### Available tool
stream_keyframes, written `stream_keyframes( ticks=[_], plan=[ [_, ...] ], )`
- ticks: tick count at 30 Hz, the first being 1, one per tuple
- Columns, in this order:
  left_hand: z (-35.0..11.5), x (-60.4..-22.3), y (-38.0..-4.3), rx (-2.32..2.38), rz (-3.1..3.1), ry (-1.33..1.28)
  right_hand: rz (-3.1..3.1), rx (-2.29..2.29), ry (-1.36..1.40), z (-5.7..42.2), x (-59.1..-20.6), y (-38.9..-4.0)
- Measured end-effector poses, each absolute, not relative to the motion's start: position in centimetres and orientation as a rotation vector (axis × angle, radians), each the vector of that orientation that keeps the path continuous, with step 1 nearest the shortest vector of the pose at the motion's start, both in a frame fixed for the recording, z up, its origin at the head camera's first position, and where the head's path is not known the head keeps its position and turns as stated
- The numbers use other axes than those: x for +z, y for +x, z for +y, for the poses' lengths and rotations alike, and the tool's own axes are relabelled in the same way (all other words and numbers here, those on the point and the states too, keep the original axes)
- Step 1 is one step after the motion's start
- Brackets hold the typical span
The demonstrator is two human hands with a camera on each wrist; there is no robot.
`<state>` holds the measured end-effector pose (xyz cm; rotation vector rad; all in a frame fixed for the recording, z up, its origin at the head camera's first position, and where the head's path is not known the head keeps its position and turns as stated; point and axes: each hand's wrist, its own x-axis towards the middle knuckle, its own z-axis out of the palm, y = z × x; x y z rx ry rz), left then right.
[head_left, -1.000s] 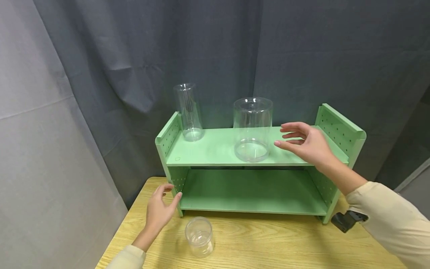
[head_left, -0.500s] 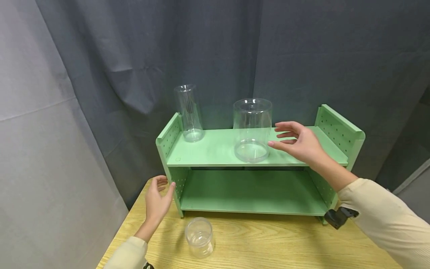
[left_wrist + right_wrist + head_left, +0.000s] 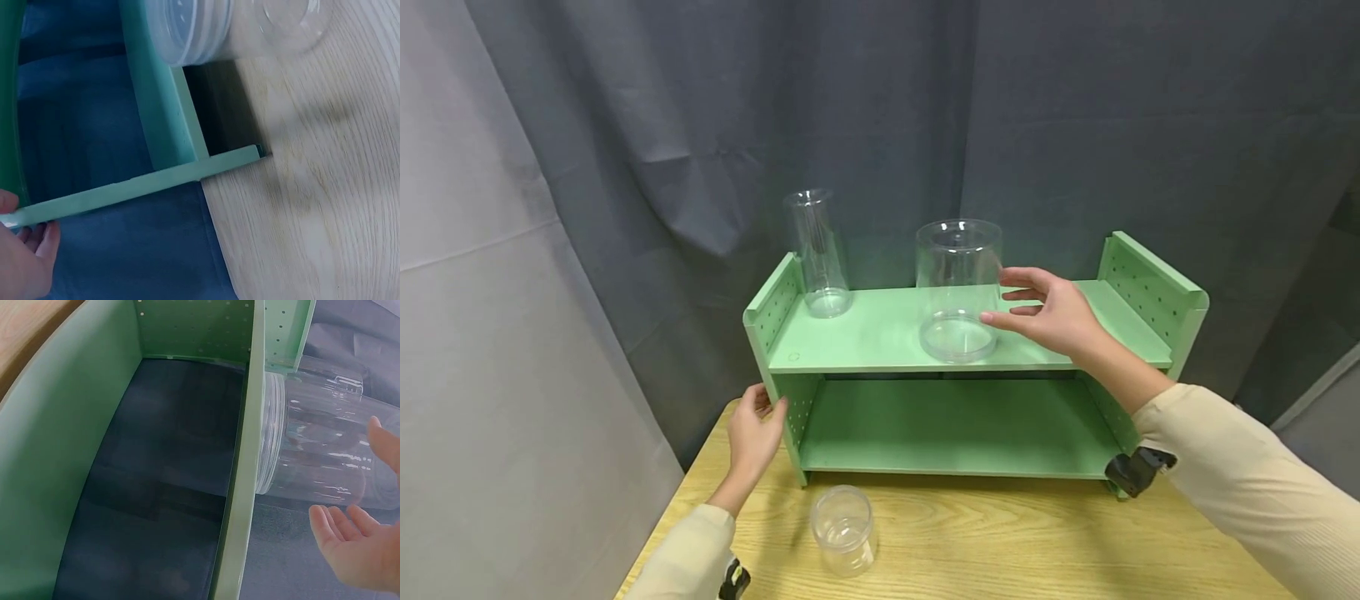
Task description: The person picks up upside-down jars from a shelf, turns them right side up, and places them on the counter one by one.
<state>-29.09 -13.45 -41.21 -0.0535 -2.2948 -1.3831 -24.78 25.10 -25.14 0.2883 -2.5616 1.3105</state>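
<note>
A wide clear jar stands on the top board of a green two-tier shelf. My right hand is at the jar's right side, thumb and fingers spread apart. In the right wrist view the thumb overlaps the jar, and the fingertips are just below its wall. My left hand grips the shelf's left side panel. The left wrist view has the thumb on one face of that panel and the fingers on the other.
A tall narrow clear jar stands at the top board's left end. On the wooden table, a short clear jar stands in front of the shelf. A grey curtain hangs close behind.
My right hand has moved left, up to the wide jar. My left hand has moved up to the shelf's left panel and taken hold of it. The jars stay in place.
</note>
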Motion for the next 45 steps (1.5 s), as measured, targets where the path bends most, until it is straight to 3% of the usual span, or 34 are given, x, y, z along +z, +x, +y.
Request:
stream_keyframes(
  ticks=[27,37,45],
  plan=[
    [-13.0,-41.2,-29.6,-1.435,-2.241,-0.079,-2.534,1.608,0.133,23.8,-23.0,-28.0],
    [-12.7,-41.5,-29.4,-1.483,-2.222,-0.080,-2.320,1.527,-0.011,23.2,-23.8,-27.3],
    [-12.5,-40.7,-28.9,-1.546,-2.297,0.039,-2.305,1.615,0.032,23.4,-23.0,-26.0]
  ],
)
